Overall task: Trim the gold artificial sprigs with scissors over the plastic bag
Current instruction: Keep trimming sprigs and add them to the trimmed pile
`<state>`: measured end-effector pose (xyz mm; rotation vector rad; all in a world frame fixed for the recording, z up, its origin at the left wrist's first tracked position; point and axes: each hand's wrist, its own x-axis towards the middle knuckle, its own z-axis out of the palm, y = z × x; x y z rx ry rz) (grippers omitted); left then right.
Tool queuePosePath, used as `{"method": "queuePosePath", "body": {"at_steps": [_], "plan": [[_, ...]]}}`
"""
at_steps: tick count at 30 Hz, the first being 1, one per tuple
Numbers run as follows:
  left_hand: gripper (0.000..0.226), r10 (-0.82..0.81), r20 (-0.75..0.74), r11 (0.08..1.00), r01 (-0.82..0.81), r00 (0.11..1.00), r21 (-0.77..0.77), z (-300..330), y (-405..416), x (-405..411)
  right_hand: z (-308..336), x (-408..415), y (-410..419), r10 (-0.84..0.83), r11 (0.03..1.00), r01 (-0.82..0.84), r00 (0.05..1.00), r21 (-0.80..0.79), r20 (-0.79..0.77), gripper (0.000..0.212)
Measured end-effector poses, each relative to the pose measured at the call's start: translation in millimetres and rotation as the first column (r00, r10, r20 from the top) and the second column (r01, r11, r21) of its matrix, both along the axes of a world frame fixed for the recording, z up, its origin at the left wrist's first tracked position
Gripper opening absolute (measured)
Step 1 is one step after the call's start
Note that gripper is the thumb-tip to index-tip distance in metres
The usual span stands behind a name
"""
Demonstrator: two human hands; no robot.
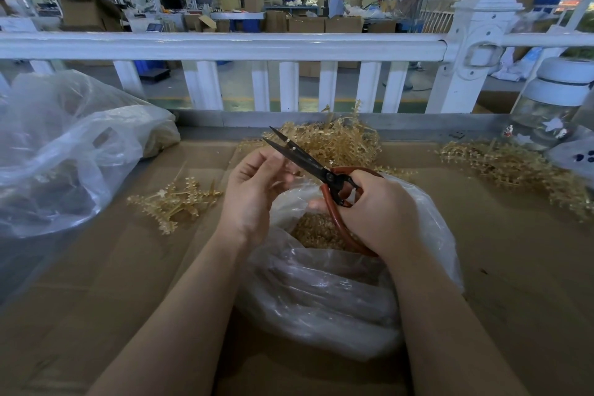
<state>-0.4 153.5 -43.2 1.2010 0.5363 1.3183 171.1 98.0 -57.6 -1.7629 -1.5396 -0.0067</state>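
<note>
My right hand (381, 214) grips the red-handled scissors (308, 161). Their black blades are parted and point up and to the left. My left hand (254, 191) is beside the blades with fingers curled, and it pinches a small gold sprig piece (292, 175) that is mostly hidden. Both hands hover over the open clear plastic bag (321, 296), which holds gold trimmings (316, 231). A heap of gold sprigs (344, 141) lies just behind the scissors.
A small pile of sprigs (173, 199) lies at the left and a wide pile of sprigs (514, 167) at the right, on the cardboard-covered table (112, 283). A large crumpled plastic bag (64, 151) fills the left. A glass jar (553, 106) stands far right, by the white railing (225, 45).
</note>
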Motion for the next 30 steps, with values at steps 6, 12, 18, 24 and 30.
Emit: {"method": "queuePosePath", "body": {"at_steps": [6, 12, 18, 24, 30], "plan": [[0.018, 0.056, -0.037, 0.998, -0.056, 0.998, 0.004, -0.1, 3.8, -4.0, 1.1, 0.9, -1.7, -0.002, 0.999, 0.004, 0.999, -0.036, 0.054, 0.083], [0.017, 0.056, -0.058, 0.998, -0.057, 0.997, -0.025, -0.4, 3.4, 1.0, 1.7, 1.5, -3.6, 0.055, 0.994, -0.047, 0.996, -0.101, 0.07, 0.065], [0.02, 0.031, -0.032, 0.999, -0.032, 0.999, -0.02, 0.4, 3.9, 2.3, 2.2, -0.8, -3.3, 0.073, 0.991, -0.066, 0.996, -0.119, 0.059, 0.055], [0.021, 0.033, -0.035, 0.999, -0.033, 0.999, 0.013, -0.6, 5.5, 1.8, 4.9, -2.4, -4.9, 0.07, 0.988, -0.06, 0.996, -0.143, 0.059, 0.066], [0.023, 0.002, -0.029, 0.999, 0.0, 1.0, 0.048, -3.0, 6.2, 1.2, 3.0, -2.2, -5.1, 0.076, 0.988, -0.075, 0.997, -0.136, 0.006, 0.076]]}}
